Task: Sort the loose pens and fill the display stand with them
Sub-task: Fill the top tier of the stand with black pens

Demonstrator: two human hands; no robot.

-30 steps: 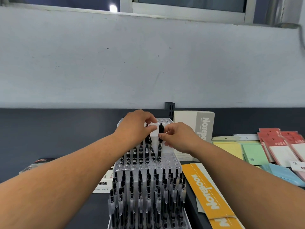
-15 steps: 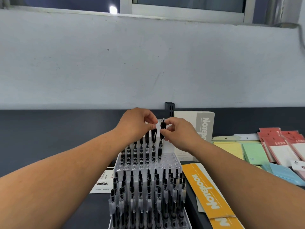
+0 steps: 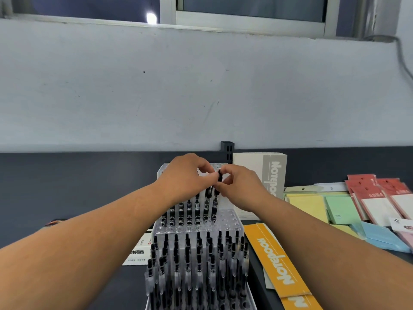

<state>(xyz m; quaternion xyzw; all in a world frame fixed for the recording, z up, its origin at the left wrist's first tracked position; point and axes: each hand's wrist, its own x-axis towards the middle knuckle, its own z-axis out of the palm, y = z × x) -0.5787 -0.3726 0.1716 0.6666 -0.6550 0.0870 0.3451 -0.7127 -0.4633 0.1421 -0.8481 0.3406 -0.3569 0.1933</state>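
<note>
Change since half a second ago: left hand [image 3: 186,179] and right hand [image 3: 242,190] have drawn closer together over the middle tier, their fingertips now almost meeting, and the black cap between them sits slightly lower. Right hand: thumb and forefinger pinch one pen [image 3: 215,203] near its cap; the pen stands nearly upright, its tip at a hole of the display stand [image 3: 230,220], at the right end of the row of pens [image 3: 188,208]. Left hand: fingers curled, tips against the same cap and above the neighbouring tilted pen; whether it grips either cannot be told. Row of pens: about seven, black and clear, along the back of the middle tier, unchanged in count. Middle tier, right and front: open holes, unobstructed from above. Lower tier: packed pens [image 3: 197,260], caps up, directly beneath both forearms. Top tier: mostly hidden behind the hands. Right edge of the stand: orange notebook band [image 3: 276,262] lies just beside it, running toward the viewer. Behind and right: grey-spined notebook [image 3: 252,168] stands upright, close to the right hand. Farther right, well apart: pastel pads [image 3: 339,209], red packs [image 3: 377,198], blue packs [image 3: 377,238], lying flat. Left edge of the stand: white box [image 3: 137,253] partly under the left forearm; beyond it, bare dark counter [image 3: 78,186]. Rear limit: pale wall [image 3: 201,86] rising from the counter's back edge.
</note>
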